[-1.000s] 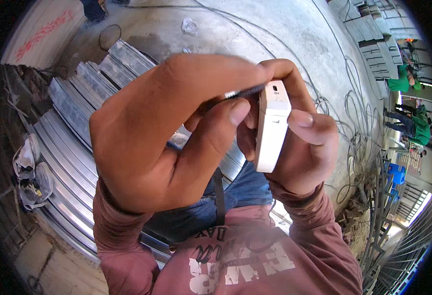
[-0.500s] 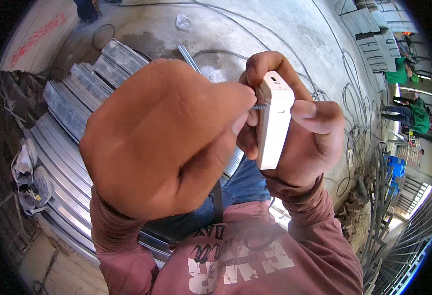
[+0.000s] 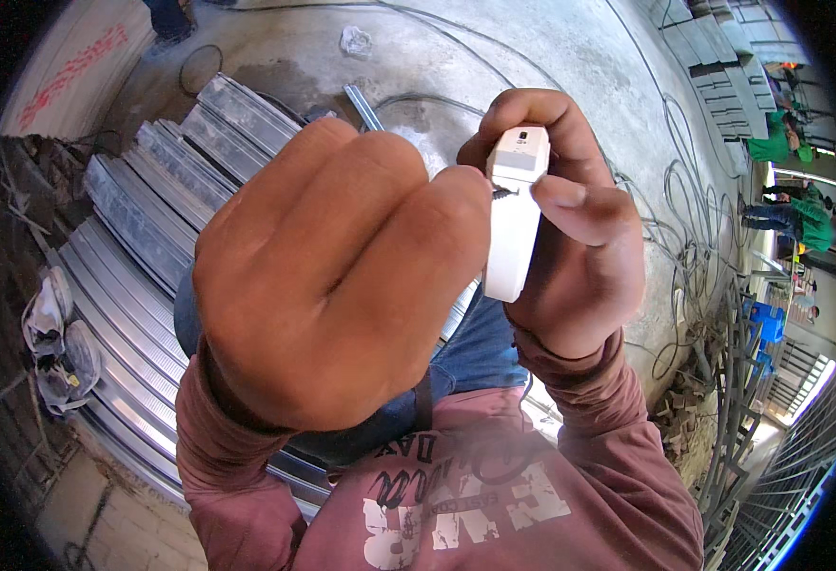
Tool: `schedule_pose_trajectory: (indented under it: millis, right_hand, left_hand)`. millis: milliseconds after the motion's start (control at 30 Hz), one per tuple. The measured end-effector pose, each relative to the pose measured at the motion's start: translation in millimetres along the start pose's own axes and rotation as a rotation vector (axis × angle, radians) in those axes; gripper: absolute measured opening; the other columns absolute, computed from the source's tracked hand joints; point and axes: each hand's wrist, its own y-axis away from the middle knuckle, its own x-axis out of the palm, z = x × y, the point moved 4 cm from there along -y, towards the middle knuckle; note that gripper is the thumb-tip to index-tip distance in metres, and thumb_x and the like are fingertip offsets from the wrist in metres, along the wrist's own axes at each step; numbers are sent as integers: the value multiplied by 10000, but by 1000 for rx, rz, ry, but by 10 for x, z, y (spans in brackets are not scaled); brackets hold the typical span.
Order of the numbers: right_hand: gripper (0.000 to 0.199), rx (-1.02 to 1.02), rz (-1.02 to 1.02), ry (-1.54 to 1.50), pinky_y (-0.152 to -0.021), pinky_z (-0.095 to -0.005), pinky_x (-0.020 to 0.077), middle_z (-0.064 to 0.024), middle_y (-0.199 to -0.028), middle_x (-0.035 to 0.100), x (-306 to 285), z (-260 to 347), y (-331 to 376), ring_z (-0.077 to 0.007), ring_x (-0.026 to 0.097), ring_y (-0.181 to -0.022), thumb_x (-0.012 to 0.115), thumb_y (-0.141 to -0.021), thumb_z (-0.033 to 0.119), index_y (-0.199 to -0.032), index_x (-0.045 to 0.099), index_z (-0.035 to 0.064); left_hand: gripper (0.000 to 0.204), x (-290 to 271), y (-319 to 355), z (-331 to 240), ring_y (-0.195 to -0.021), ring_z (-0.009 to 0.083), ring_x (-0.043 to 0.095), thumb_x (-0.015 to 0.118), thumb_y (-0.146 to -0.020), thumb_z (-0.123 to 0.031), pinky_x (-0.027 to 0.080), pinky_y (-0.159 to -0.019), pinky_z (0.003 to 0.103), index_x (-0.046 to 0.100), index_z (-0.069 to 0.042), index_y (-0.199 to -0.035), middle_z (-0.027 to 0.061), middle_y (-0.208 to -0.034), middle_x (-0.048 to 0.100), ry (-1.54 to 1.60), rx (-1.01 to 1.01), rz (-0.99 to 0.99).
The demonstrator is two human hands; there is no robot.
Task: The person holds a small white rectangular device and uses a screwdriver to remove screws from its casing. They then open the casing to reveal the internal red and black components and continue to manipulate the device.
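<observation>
Gripping white box [image 3: 513, 224], right hand [image 3: 570, 238], left hand [image 3: 342, 285] closed

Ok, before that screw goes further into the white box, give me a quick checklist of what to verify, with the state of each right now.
1. Right hand grips the white box firmly: ok, fingers wrap its back and the thumb presses its front.
2. Screw meets the box's side: ok, its dark tip shows at the box edge.
3. Left hand holds the screw: cannot tell, the closed fist hides the fingertips and any tool.
4. Screw sits straight in its hole: cannot tell, too little of it shows.
5. Space under the hands: not ok, metal sheets and loose cables lie on the floor, so a dropped screw could get lost.
</observation>
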Motion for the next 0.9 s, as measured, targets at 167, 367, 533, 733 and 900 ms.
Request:
schedule_pose_trajectory:
  millis: [167,367,533,733,900]
  right_hand:
    - [467,-60,-12,223,-787,-257,431,-118,-1005,571,20,48,10,-161,557,-869,499,-854,326,-1133,522,-48]
    - [395,-41,8,374,-664,-211,410,-73,-988,551,23,122,33,-92,530,-796,422,-985,328,-1117,534,-27]
    - [390,-33,47,408,-598,-196,383,-58,-968,551,-9,153,37,-66,511,-733,422,-993,335,-1113,535,-18]
    - [377,-78,14,419,-654,-201,381,-67,-992,551,15,153,42,-75,507,-790,432,-992,320,-1107,533,-25]
    - [348,-116,-16,453,-692,-206,378,-73,-1010,551,67,151,48,-81,498,-825,429,-996,287,-1104,536,-26]
  left_hand:
    - [179,-5,4,9,-651,271,595,704,-784,28,468,-571,360,674,-13,-956,113,-778,646,-23,-15,68]
    - [178,58,50,78,-635,268,585,727,-787,-15,459,-569,358,684,-18,-960,109,-759,633,10,22,27]
    - [154,55,45,81,-625,251,575,734,-797,-45,451,-563,346,692,-27,-944,102,-743,621,97,-42,-1]
    - [121,111,57,113,-630,247,579,713,-822,-39,455,-566,327,679,-17,-936,103,-745,614,112,-20,-53]
    - [83,84,-4,95,-670,242,611,681,-856,-36,471,-596,317,654,-10,-931,121,-792,631,134,-116,33]
